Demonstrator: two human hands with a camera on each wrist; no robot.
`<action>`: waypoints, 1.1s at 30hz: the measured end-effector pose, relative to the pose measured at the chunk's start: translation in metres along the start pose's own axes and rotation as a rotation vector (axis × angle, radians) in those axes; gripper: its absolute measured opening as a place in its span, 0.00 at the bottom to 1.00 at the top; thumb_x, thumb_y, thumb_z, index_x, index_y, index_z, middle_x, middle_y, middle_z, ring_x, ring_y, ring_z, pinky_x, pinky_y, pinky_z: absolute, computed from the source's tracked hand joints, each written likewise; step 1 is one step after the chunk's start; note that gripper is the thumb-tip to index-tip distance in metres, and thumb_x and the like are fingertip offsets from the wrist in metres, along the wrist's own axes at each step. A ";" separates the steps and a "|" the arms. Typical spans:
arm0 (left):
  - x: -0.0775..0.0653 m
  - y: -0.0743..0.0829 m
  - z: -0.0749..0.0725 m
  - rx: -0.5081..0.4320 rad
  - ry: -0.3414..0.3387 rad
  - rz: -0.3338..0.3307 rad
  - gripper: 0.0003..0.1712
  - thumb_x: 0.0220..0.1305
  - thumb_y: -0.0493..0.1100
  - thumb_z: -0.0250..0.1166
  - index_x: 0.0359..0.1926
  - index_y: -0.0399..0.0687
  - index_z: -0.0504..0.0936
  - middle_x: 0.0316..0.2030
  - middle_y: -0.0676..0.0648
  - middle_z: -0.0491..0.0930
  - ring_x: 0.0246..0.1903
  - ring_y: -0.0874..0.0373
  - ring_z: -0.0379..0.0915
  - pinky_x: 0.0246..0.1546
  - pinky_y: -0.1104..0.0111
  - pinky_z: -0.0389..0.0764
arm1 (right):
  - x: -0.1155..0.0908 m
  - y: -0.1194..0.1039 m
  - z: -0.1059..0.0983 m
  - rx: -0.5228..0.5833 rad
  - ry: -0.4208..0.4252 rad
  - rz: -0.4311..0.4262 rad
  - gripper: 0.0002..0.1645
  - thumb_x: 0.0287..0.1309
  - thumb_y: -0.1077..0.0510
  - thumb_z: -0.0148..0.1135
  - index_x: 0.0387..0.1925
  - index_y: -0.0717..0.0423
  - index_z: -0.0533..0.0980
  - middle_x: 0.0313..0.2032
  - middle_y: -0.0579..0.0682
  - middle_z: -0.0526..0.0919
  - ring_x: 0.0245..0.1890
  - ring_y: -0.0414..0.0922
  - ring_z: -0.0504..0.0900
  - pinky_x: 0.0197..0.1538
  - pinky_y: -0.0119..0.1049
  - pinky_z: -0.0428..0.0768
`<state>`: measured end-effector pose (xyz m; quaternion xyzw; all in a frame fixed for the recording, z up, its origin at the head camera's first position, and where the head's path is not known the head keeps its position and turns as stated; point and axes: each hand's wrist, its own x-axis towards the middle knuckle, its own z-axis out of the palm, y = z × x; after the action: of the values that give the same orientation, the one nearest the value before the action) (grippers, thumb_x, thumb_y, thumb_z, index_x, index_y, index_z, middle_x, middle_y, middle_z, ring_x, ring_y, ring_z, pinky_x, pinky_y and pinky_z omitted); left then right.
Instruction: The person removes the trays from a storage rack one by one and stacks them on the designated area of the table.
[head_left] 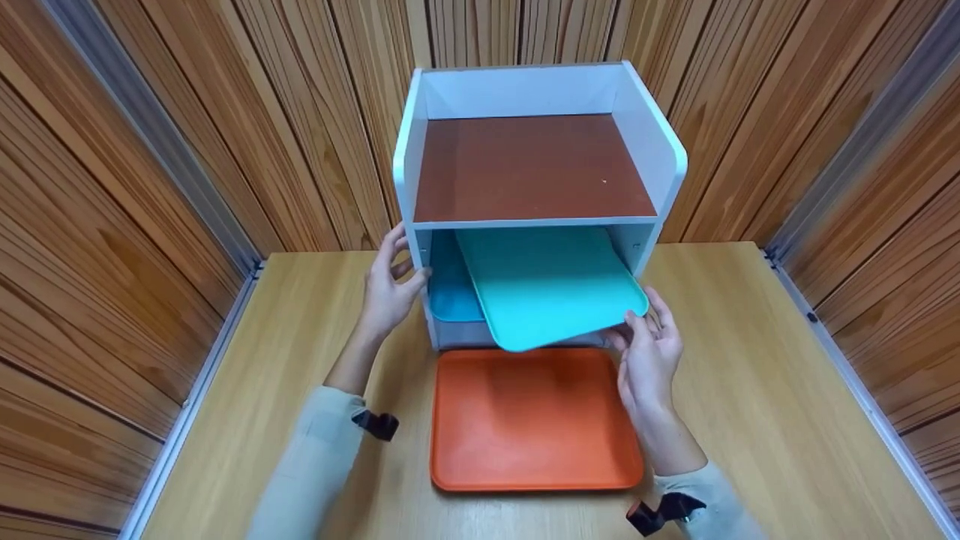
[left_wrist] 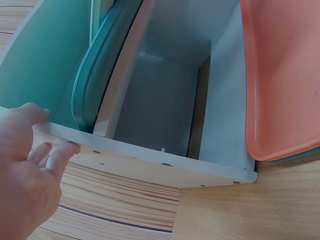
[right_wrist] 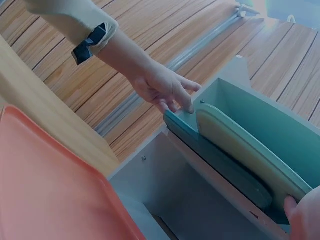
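Observation:
A white shelf unit (head_left: 409, 187) with a brown top board (head_left: 525, 169) stands against the back wall. My left hand (head_left: 388, 292) grips its left side panel, thumb at the front edge and fingers along the outside. My right hand (head_left: 651, 360) holds the front right corner of a turquoise tray (head_left: 551, 292), which sits askew and sticks out of the middle compartment. Beneath it a blue tray (head_left: 454, 289) lies on the same shelf. In the right wrist view only the edge of my right hand (right_wrist: 306, 215) shows, beside the tray.
On the table (head_left: 757, 420), in front of the unit, lies an orange tray (head_left: 536, 420); the left wrist view shows a bluish rim (left_wrist: 300, 154) under it. The unit's lower compartment (left_wrist: 155, 100) opens below the trays. Wood-panelled walls (head_left: 112, 225) enclose the table.

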<state>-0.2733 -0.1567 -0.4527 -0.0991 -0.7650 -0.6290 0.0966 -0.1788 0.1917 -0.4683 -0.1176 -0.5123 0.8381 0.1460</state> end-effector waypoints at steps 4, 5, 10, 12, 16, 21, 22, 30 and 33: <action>0.000 0.000 0.000 -0.013 -0.004 0.011 0.42 0.80 0.33 0.66 0.87 0.55 0.63 0.79 0.36 0.72 0.79 0.30 0.74 0.76 0.35 0.80 | -0.001 0.002 0.000 0.011 -0.003 -0.017 0.33 0.89 0.61 0.48 0.87 0.50 0.57 0.70 0.51 0.76 0.57 0.40 0.88 0.54 0.30 0.94; 0.000 0.000 0.000 -0.016 -0.003 0.012 0.42 0.80 0.33 0.66 0.87 0.55 0.63 0.79 0.36 0.72 0.78 0.30 0.74 0.76 0.35 0.80 | -0.002 0.003 0.001 0.009 -0.003 -0.023 0.34 0.89 0.60 0.48 0.87 0.49 0.55 0.69 0.51 0.76 0.56 0.40 0.88 0.54 0.30 0.94; -0.001 0.000 0.000 -0.017 0.005 -0.003 0.42 0.80 0.34 0.66 0.87 0.57 0.63 0.79 0.38 0.72 0.78 0.31 0.75 0.74 0.37 0.82 | -0.006 0.010 0.007 -0.016 -0.007 -0.026 0.39 0.90 0.56 0.49 0.89 0.42 0.47 0.71 0.48 0.73 0.60 0.42 0.85 0.57 0.32 0.94; -0.002 0.000 0.000 -0.017 0.007 -0.009 0.42 0.80 0.34 0.66 0.87 0.58 0.63 0.79 0.38 0.72 0.78 0.31 0.75 0.74 0.38 0.83 | -0.009 0.014 0.011 -0.026 -0.018 -0.017 0.42 0.89 0.56 0.52 0.90 0.40 0.44 0.72 0.48 0.72 0.61 0.43 0.85 0.58 0.32 0.94; -0.001 0.000 0.000 -0.019 -0.001 -0.009 0.42 0.81 0.34 0.66 0.88 0.58 0.62 0.79 0.38 0.72 0.78 0.31 0.75 0.73 0.38 0.84 | -0.014 0.021 0.018 -0.026 -0.016 -0.010 0.53 0.85 0.60 0.59 0.90 0.37 0.37 0.73 0.50 0.70 0.58 0.44 0.87 0.58 0.33 0.94; 0.000 0.000 0.000 -0.009 0.005 -0.029 0.42 0.81 0.35 0.66 0.88 0.60 0.62 0.80 0.39 0.71 0.78 0.30 0.75 0.73 0.38 0.84 | -0.024 0.027 0.026 -0.020 -0.015 0.022 0.64 0.80 0.64 0.66 0.90 0.32 0.31 0.71 0.51 0.69 0.60 0.46 0.84 0.57 0.35 0.95; 0.000 0.000 0.000 -0.007 0.007 -0.033 0.42 0.81 0.35 0.66 0.88 0.61 0.62 0.81 0.39 0.71 0.78 0.31 0.74 0.73 0.38 0.84 | -0.026 0.027 0.028 -0.024 -0.019 0.032 0.65 0.79 0.64 0.66 0.90 0.31 0.31 0.70 0.51 0.69 0.61 0.47 0.83 0.57 0.35 0.95; 0.001 0.001 0.001 -0.005 0.003 -0.008 0.43 0.80 0.34 0.66 0.88 0.57 0.62 0.80 0.37 0.71 0.79 0.31 0.74 0.74 0.37 0.82 | -0.033 0.025 0.035 -0.020 -0.018 0.038 0.62 0.80 0.68 0.63 0.90 0.31 0.33 0.60 0.53 0.75 0.54 0.45 0.84 0.54 0.35 0.95; 0.000 0.001 0.001 -0.014 0.009 -0.003 0.43 0.79 0.33 0.66 0.88 0.55 0.62 0.79 0.36 0.72 0.78 0.30 0.75 0.74 0.37 0.82 | -0.032 0.022 0.035 -0.002 -0.030 0.020 0.61 0.81 0.68 0.61 0.90 0.30 0.33 0.60 0.53 0.75 0.53 0.44 0.85 0.54 0.35 0.95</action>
<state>-0.2730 -0.1558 -0.4521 -0.0957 -0.7604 -0.6348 0.0982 -0.1638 0.1413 -0.4704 -0.1104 -0.5140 0.8407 0.1299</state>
